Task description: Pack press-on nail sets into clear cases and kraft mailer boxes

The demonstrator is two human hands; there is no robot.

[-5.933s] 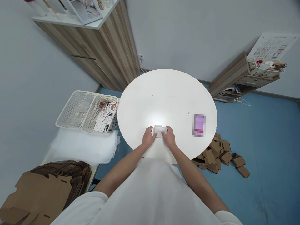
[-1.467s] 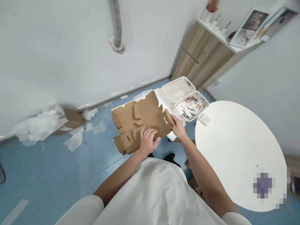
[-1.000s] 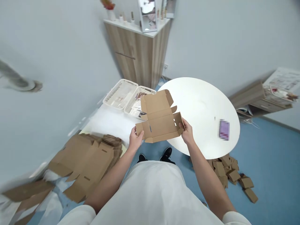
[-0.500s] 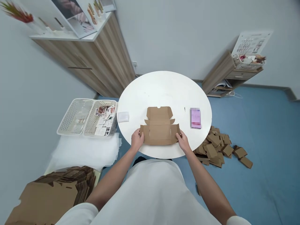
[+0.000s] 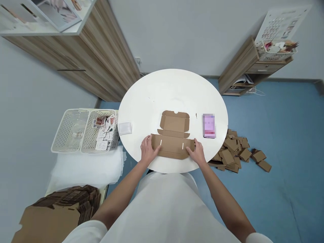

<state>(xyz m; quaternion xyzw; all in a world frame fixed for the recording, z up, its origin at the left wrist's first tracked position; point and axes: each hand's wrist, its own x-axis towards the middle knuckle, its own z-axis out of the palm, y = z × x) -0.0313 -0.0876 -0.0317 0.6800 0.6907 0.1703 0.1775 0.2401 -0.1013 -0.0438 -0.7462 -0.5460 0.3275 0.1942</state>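
Observation:
A brown cardboard box blank (image 5: 172, 147) lies partly unfolded on the white round table (image 5: 141, 101), its notched lid panel pointing away from me. Two pale slots show near the ends of the near panel. At the left end, my left hand (image 5: 149, 149) grips the side flap, thumb on top of the board and fingers around the outer edge. My right hand (image 5: 197, 153) holds the right end flap in the same way, thumb reaching inward. Parts of the flaps are hidden under the fingers.
A pink-purple packet (image 5: 209, 126) lies right on the table, a clear packet (image 5: 125, 128) left. White baskets (image 5: 84, 135), translucent sheets (image 5: 86, 168) and stacked cardboard blanks (image 5: 48, 216) are at my left. Folded boxes (image 5: 231, 152) pile on the blue floor at right.
The thumbs have slid inward over the end flaps, which now look flatter. The lid's edge flaps stand out more. The camera view has shifted slightly.

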